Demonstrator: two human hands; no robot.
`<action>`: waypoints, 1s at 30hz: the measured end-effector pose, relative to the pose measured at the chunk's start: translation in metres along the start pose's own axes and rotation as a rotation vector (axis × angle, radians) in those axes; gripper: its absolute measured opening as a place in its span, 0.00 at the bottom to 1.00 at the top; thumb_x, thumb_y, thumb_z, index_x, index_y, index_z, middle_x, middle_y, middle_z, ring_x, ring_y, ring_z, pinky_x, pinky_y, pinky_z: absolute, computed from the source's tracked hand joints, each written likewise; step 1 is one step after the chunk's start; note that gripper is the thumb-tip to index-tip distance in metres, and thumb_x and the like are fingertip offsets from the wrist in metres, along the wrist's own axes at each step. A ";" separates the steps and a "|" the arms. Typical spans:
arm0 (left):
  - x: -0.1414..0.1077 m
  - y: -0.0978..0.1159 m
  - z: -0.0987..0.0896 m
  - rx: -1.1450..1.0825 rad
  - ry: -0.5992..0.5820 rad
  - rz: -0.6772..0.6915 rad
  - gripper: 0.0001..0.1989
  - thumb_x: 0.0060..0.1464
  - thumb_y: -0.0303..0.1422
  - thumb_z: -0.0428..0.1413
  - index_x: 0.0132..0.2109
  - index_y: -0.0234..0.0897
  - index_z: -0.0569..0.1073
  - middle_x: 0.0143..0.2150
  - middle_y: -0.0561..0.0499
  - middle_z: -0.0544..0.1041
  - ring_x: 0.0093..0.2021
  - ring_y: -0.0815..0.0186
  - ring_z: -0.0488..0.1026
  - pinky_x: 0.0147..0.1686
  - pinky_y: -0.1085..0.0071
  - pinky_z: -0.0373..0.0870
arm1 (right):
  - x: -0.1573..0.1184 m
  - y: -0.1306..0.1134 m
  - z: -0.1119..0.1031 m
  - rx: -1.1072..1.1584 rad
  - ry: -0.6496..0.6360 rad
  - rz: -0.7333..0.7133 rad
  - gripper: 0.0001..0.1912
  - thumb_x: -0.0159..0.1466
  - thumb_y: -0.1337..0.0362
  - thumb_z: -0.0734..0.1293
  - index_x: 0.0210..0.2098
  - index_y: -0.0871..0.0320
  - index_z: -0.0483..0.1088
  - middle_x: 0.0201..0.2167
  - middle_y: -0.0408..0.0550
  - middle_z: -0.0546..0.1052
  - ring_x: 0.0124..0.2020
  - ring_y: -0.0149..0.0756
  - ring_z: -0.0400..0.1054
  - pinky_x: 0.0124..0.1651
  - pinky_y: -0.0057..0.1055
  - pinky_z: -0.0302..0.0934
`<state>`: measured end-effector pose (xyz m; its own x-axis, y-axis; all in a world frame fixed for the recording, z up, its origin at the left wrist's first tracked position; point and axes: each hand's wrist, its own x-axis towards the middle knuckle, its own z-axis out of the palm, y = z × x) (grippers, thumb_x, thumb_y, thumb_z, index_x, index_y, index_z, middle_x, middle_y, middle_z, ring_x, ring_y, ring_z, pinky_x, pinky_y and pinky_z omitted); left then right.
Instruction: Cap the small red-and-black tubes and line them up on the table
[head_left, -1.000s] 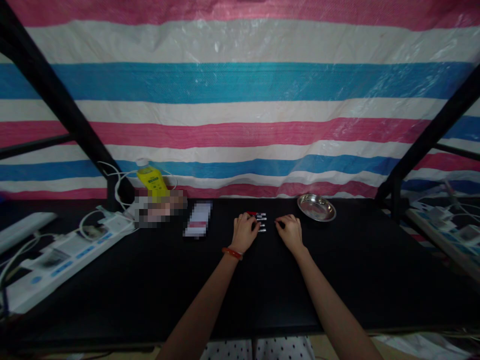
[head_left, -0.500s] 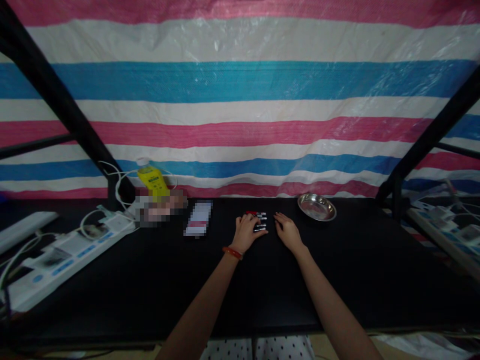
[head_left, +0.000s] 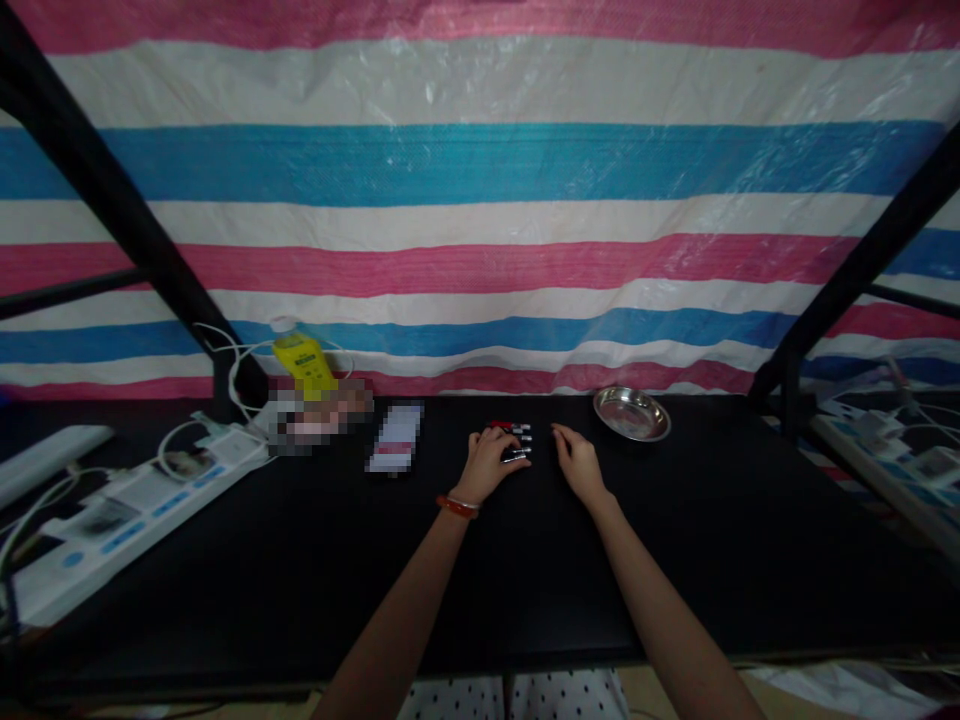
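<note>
My left hand [head_left: 486, 466], with an orange bracelet [head_left: 457, 507] at its wrist, is curled over a small row of short sticks on the black tabletop. Farthest in the row is a red stick with a silver end [head_left: 516, 427]; nearer ones are black with silver ends [head_left: 517, 455]. Their left parts are hidden beneath my fingers, and thumb and fingers close on the row from either side. A little right of the row, my right hand [head_left: 579, 465] has its fingers bent and pressed together. A tiny dark spot shows at its fingertips, too small to name.
A shiny metal dish [head_left: 632, 415] rests at the back right. On the left are a phone [head_left: 395, 438], a yellow bottle [head_left: 304, 362] and a white power strip [head_left: 142, 525] with cables. A striped sheet [head_left: 480, 160] hangs behind, between black frame bars.
My right hand's fingers have gone from stretched out to bent together. My left hand has shifted slightly left along with the sticks, and its thumb has drawn in a little.
</note>
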<state>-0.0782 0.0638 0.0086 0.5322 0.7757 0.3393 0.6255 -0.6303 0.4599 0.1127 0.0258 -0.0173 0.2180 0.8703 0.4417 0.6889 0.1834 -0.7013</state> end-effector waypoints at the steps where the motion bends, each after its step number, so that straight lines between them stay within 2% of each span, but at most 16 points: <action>1: 0.000 -0.001 0.000 -0.007 -0.005 -0.001 0.14 0.47 0.44 0.60 0.38 0.43 0.72 0.39 0.54 0.72 0.44 0.63 0.66 0.43 0.66 0.51 | 0.000 0.000 -0.001 0.051 0.049 0.038 0.19 0.65 0.59 0.54 0.47 0.61 0.69 0.41 0.54 0.75 0.42 0.39 0.70 0.47 0.37 0.63; 4: 0.001 -0.004 -0.002 -0.014 -0.017 -0.003 0.15 0.45 0.45 0.60 0.37 0.42 0.73 0.39 0.54 0.71 0.44 0.62 0.65 0.43 0.66 0.51 | 0.001 0.002 -0.003 0.131 0.193 0.129 0.23 0.65 0.54 0.51 0.48 0.61 0.68 0.35 0.51 0.76 0.35 0.37 0.70 0.41 0.35 0.64; 7: 0.001 -0.004 -0.003 -0.003 -0.018 0.011 0.15 0.45 0.46 0.60 0.36 0.42 0.73 0.39 0.54 0.71 0.44 0.62 0.65 0.43 0.66 0.51 | 0.001 0.001 -0.005 0.053 0.261 0.087 0.21 0.65 0.54 0.53 0.46 0.59 0.69 0.35 0.51 0.75 0.35 0.38 0.68 0.41 0.36 0.62; 9: 0.001 -0.004 -0.004 0.021 -0.014 0.037 0.15 0.45 0.46 0.60 0.37 0.42 0.73 0.39 0.54 0.71 0.44 0.62 0.65 0.42 0.66 0.52 | 0.000 -0.003 -0.004 -0.032 0.218 -0.035 0.18 0.64 0.57 0.56 0.45 0.59 0.70 0.36 0.51 0.75 0.38 0.39 0.66 0.44 0.38 0.61; 13: 0.001 -0.006 -0.007 0.093 0.003 0.115 0.16 0.45 0.47 0.60 0.37 0.42 0.73 0.39 0.53 0.70 0.43 0.62 0.65 0.42 0.66 0.53 | -0.004 -0.014 0.000 -0.142 0.052 -0.253 0.13 0.63 0.62 0.59 0.43 0.56 0.71 0.38 0.50 0.74 0.41 0.40 0.65 0.46 0.38 0.59; 20: 0.000 -0.006 -0.010 0.117 0.020 0.172 0.19 0.43 0.50 0.59 0.36 0.41 0.73 0.39 0.52 0.70 0.42 0.62 0.65 0.40 0.67 0.56 | -0.007 -0.020 0.005 -0.233 -0.044 -0.315 0.13 0.62 0.63 0.61 0.45 0.54 0.71 0.40 0.51 0.72 0.43 0.41 0.63 0.46 0.39 0.59; 24: 0.000 -0.002 -0.011 0.116 0.132 0.087 0.18 0.48 0.50 0.55 0.35 0.40 0.72 0.37 0.52 0.71 0.40 0.63 0.66 0.40 0.66 0.56 | -0.006 -0.020 0.005 -0.278 -0.101 -0.337 0.16 0.63 0.65 0.59 0.50 0.52 0.68 0.46 0.51 0.70 0.49 0.43 0.60 0.47 0.40 0.58; 27: 0.000 -0.002 -0.010 0.171 0.269 -0.079 0.13 0.57 0.43 0.50 0.37 0.40 0.72 0.37 0.50 0.72 0.41 0.62 0.67 0.41 0.65 0.56 | -0.006 -0.022 0.006 -0.303 -0.126 -0.326 0.18 0.64 0.66 0.58 0.53 0.52 0.65 0.49 0.51 0.69 0.51 0.44 0.58 0.48 0.42 0.58; 30: 0.000 -0.007 -0.008 0.231 0.327 -0.255 0.10 0.58 0.38 0.49 0.40 0.40 0.71 0.39 0.49 0.72 0.43 0.60 0.67 0.41 0.64 0.56 | -0.006 -0.022 0.007 -0.306 -0.140 -0.312 0.18 0.64 0.65 0.58 0.53 0.53 0.65 0.48 0.52 0.69 0.51 0.44 0.59 0.48 0.42 0.58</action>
<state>-0.0870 0.0687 0.0123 0.1609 0.8525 0.4973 0.8428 -0.3809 0.3802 0.0915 0.0202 -0.0088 -0.1132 0.8522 0.5109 0.8838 0.3213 -0.3401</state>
